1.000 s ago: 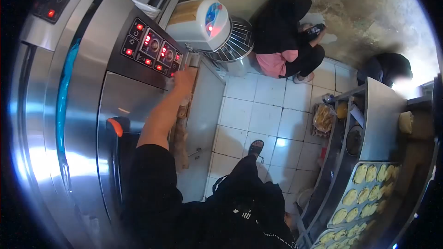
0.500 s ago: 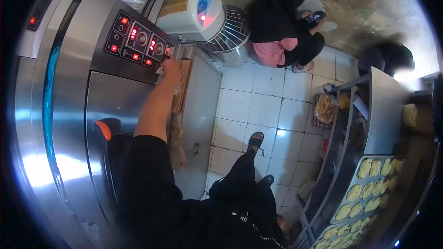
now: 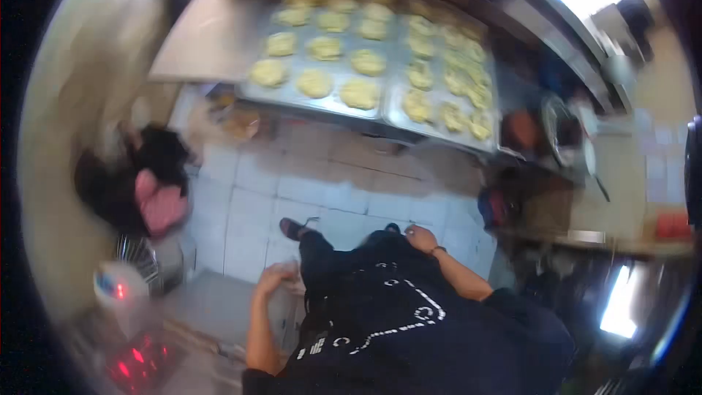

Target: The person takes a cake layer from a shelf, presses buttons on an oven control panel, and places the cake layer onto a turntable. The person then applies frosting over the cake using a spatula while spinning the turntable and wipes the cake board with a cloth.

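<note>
L hand (image 3: pixel 276 276) is by a pale thing (image 3: pixel 296 279), poss. cloth; can't tell if it's gripped. R hand (image 3: pixel 420 238): ditto, too blurred. Dough pcs (image 3: pixel 314 83) lie close to near edge of tray (image 3: pixel 292 92); a careless bump there could shift/squash them.

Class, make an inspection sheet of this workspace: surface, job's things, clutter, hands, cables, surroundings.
Surface: left tray and right tray side by side; pale flat top to their left.
Job's things: yellow pieces in rows on both trays; pale item at the left hand, too blurred to identify.
Clutter: blurred yellowish bundle low beside the trays.
Hands: left in front of the body, grip unclear; right hand apart from it, dark band at the wrist, grip unclear.
Cables: nothing seen.
Surroundings: tiled floor, person in black and pink, white machine, red-lit panel.
</note>
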Action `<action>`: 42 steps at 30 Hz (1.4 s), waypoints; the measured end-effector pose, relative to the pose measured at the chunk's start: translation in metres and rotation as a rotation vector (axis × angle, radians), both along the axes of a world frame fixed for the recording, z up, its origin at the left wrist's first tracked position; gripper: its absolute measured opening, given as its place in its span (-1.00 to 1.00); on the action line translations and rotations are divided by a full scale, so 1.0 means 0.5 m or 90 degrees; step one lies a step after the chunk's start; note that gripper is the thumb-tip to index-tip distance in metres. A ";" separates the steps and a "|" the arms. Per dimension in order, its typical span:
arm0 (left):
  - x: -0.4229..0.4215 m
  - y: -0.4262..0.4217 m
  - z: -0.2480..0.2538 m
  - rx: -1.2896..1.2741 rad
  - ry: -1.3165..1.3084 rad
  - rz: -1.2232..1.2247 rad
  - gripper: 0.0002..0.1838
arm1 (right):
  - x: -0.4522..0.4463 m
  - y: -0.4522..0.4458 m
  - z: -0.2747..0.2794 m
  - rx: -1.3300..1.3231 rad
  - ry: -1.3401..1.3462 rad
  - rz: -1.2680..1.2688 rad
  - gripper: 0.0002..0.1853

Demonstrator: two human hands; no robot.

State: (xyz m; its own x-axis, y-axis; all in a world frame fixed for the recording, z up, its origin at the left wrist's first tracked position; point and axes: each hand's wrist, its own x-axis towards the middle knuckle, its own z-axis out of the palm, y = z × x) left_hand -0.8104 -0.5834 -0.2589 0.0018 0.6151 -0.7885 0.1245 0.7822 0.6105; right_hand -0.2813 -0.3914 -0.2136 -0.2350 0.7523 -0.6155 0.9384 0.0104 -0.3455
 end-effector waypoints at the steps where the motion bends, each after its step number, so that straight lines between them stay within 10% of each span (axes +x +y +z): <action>1: 0.105 0.047 -0.032 0.066 -0.027 0.008 -0.66 | 0.033 -0.017 -0.001 -0.032 -0.004 -0.149 -0.66; 5: 0.508 0.247 -0.081 0.349 -0.002 -0.085 -0.76 | 0.301 -0.113 -0.129 0.079 0.042 -0.287 -0.69; 9: 0.869 0.525 0.295 0.316 -0.091 -0.043 -0.77 | 0.542 -0.177 -0.116 0.086 0.094 -0.442 -0.71; 15: 1.191 0.919 0.643 0.816 0.103 -0.016 -0.73 | 0.765 -0.177 0.007 0.144 0.128 -0.646 -0.72; 22: 1.429 1.470 0.416 0.865 0.664 -0.484 -0.26 | 0.935 0.042 0.402 0.477 0.137 -0.651 -0.72; 26: 1.569 1.325 0.583 0.887 0.204 -0.315 -0.45 | 1.172 0.169 0.498 0.745 -0.109 -0.536 -0.77; 31: 1.703 1.081 0.654 0.459 -0.355 -0.495 -0.76 | 1.504 0.340 0.662 0.759 -0.413 -0.374 -0.68; 37: 1.972 0.948 0.631 0.206 -0.498 -0.709 -0.76 | 1.795 0.419 0.597 0.325 -0.481 -0.329 -0.66; 42: 2.118 0.931 0.575 0.187 -0.503 -0.721 -0.72 | 1.832 0.392 0.725 0.382 -0.416 -0.168 -0.83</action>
